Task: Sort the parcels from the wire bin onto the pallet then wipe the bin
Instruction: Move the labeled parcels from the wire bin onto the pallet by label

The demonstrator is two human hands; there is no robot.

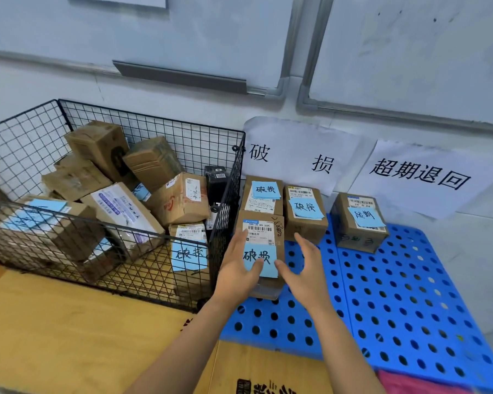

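Note:
A black wire bin (154, 122) on the left holds several cardboard parcels, some with blue notes. To its right lies a blue perforated pallet (396, 294). A brown parcel (264, 231) with a shipping label and a blue handwritten note rests on the pallet's left part, next to the bin wall. My left hand (236, 268) grips its left side, thumb across the blue note. My right hand (308, 274) is at its right side with fingers spread and apart from the box; only the thumb reaches its lower right corner.
Three more noted parcels stand at the back of the pallet: two on the left (264, 194) (305, 220), one further right (359, 223). Two paper signs (293, 155) (421, 174) hang on the wall behind. Flat cardboard (69, 336) covers the floor in front of the bin.

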